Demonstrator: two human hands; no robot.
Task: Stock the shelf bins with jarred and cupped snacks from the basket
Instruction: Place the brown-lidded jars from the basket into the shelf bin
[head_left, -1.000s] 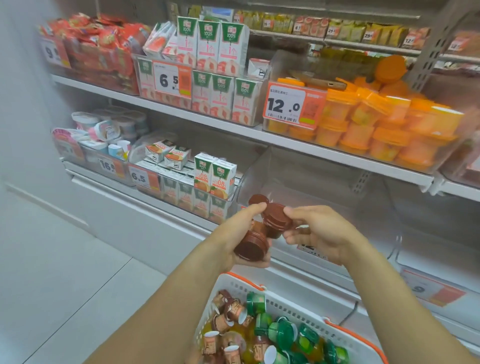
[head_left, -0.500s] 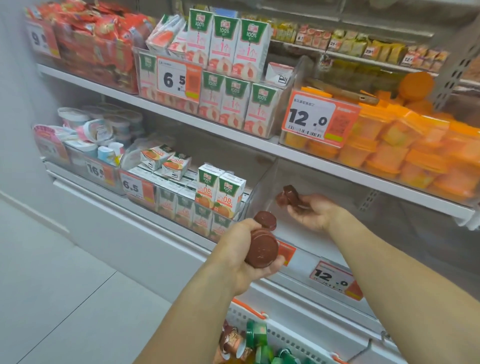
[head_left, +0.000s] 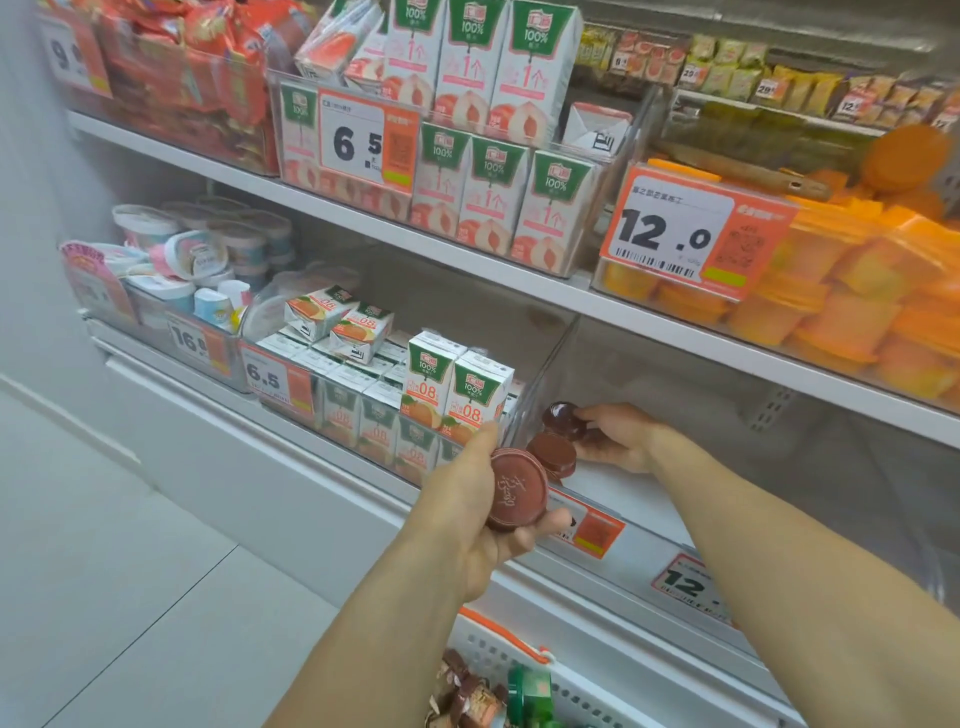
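Head-worn camera, looking forward-down, close to shelf bins (head_left: 545, 364); single view.

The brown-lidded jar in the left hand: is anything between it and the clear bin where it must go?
Partly. A second brown jar sits at the bin front, just behind the held jar; the right hand is inside too.

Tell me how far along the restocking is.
Barely started: the clear bin looks nearly bare. Right hand is inside it with a brown-lidded jar; left hand grips more jars. The basket still holds brown and green cups.
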